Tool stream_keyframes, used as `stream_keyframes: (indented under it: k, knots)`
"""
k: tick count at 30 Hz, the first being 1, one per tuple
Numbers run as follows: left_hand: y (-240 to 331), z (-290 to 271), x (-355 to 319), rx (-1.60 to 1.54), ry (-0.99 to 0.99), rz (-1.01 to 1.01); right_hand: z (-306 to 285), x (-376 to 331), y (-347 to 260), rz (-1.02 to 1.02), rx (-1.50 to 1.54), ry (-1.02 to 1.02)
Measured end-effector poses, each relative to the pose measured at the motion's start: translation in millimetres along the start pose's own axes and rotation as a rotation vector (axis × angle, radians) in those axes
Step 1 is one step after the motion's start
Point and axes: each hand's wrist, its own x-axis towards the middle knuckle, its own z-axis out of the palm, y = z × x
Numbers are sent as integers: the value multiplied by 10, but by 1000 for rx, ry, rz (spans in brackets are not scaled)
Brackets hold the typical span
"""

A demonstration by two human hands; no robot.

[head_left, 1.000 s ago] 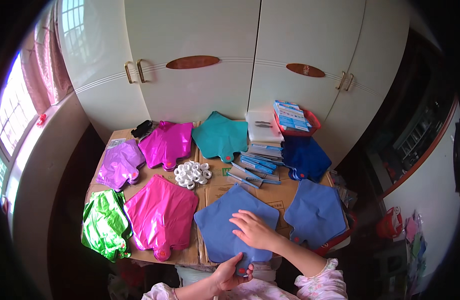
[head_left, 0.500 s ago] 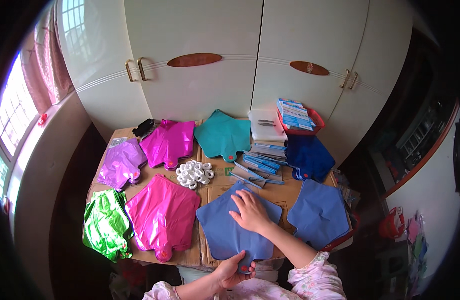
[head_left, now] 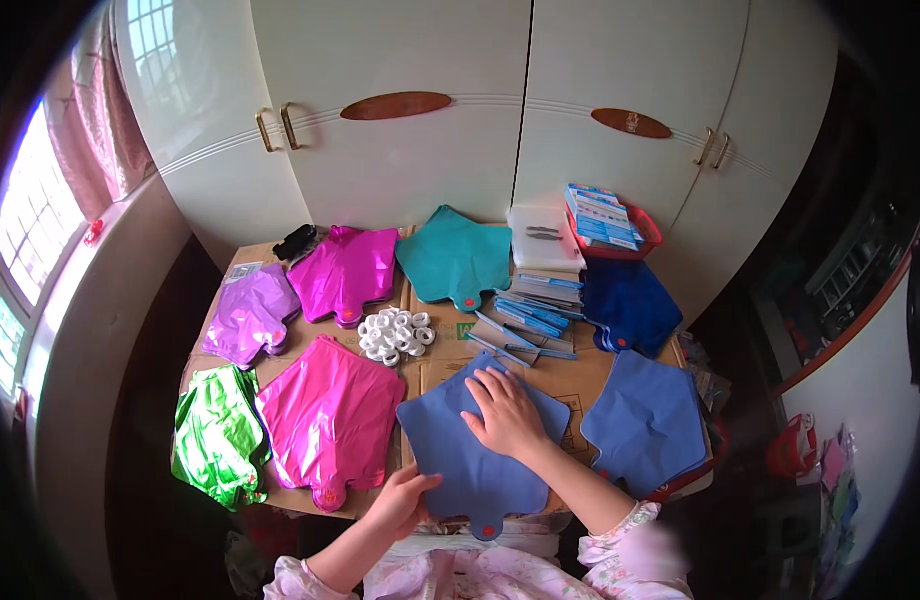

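Observation:
A flat blue star-shaped foil balloon [head_left: 470, 440] lies in front of me near the table's front edge, its short tab with a red mark pointing toward me. My right hand [head_left: 505, 410] rests flat on its upper right part, fingers stretched out. Beside its lower left edge is my left hand [head_left: 405, 500], thumb apart from the bent fingers and reaching over the edge; the fingertips are partly hidden. Left of it lies a pink star balloon stack [head_left: 325, 420], and right of it another blue star balloon stack [head_left: 642, 425].
Cardboard [head_left: 435, 375] covers the table. Around lie green [head_left: 215, 430], purple [head_left: 248, 315], magenta [head_left: 342, 270], teal [head_left: 455, 255] and dark blue [head_left: 630, 300] foil balloons, white ribbon rolls [head_left: 395, 335], blue-edged packets [head_left: 530, 315], clear bags [head_left: 545, 235] and a red basket [head_left: 643, 235]. Cabinets stand behind.
My left hand has let go of the balloon's bottom tab and moved up and left to its lower left edge. My right hand stays on the balloon. The view has shifted slightly.

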Motion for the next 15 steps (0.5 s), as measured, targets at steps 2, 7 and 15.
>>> stream_keyframes:
  k: [2, 7, 15]
  knots:
    - [-6, -54, 203, 228, 30, 165, -12, 17, -23, -29, 52, 1]
    - [107, -87, 540, 950, 188, 641, -57, 9, -30, -83, 145, 28]
    - [267, 105, 444, 1460, 428, 535, 96, -50, 42, -168, 281, 0]
